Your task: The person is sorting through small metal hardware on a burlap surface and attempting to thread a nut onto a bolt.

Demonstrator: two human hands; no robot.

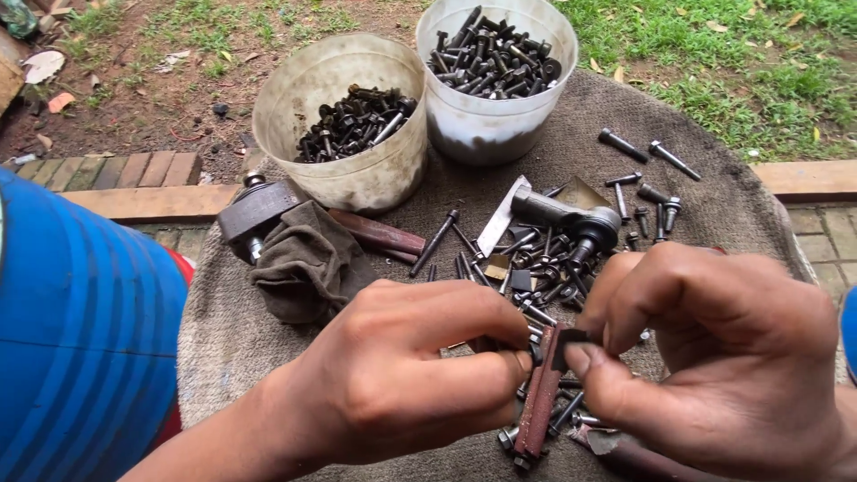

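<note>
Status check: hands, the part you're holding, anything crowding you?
Left hand and right hand pinching small dark part between fingertips. Loose bolts piled directly beneath. Two bolt tubs behind, apart.

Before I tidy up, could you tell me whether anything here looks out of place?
Dark bolts lie scattered loose over the grey cloth-covered table instead of in the two white plastic buckets, and a crumpled grey rag sits among them.

1 head-worn view, looking steeply down, close above the hands (553, 357)
</note>
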